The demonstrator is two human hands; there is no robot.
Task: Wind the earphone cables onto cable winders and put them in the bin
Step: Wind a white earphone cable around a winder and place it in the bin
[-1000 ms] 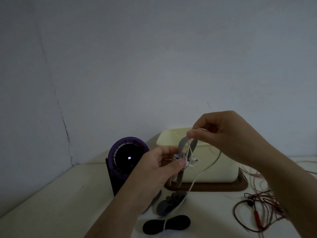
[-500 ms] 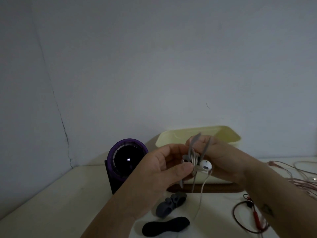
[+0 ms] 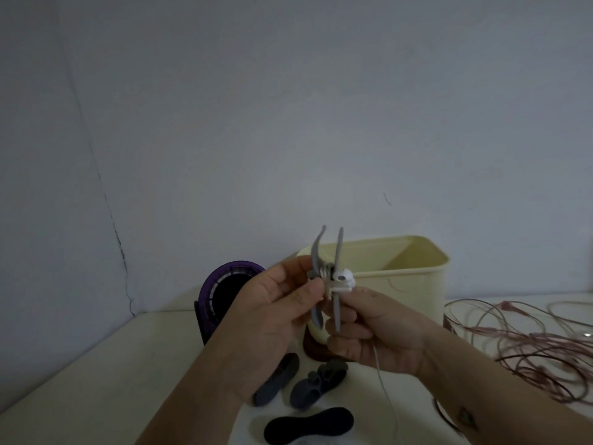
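Held: one grey winder [image 3: 338, 248], pinched by fingers of left hand [image 3: 276, 303] and right hand [image 3: 375, 332].
Loose winders [image 3: 309, 425] on surface [image 3: 96, 364]: three.
Bin [image 3: 401, 277]: one.

Both forearms raised, hands nearly touching; left hand [image 3: 272, 303] pinches cable winder [image 3: 339, 248] between thumb and forefinger; right hand [image 3: 375, 329] grips it from below, fingers curled.

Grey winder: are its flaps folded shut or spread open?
Spread open. The two flaps of the grey winder stand apart, with white earphone cable wound between them at the middle.
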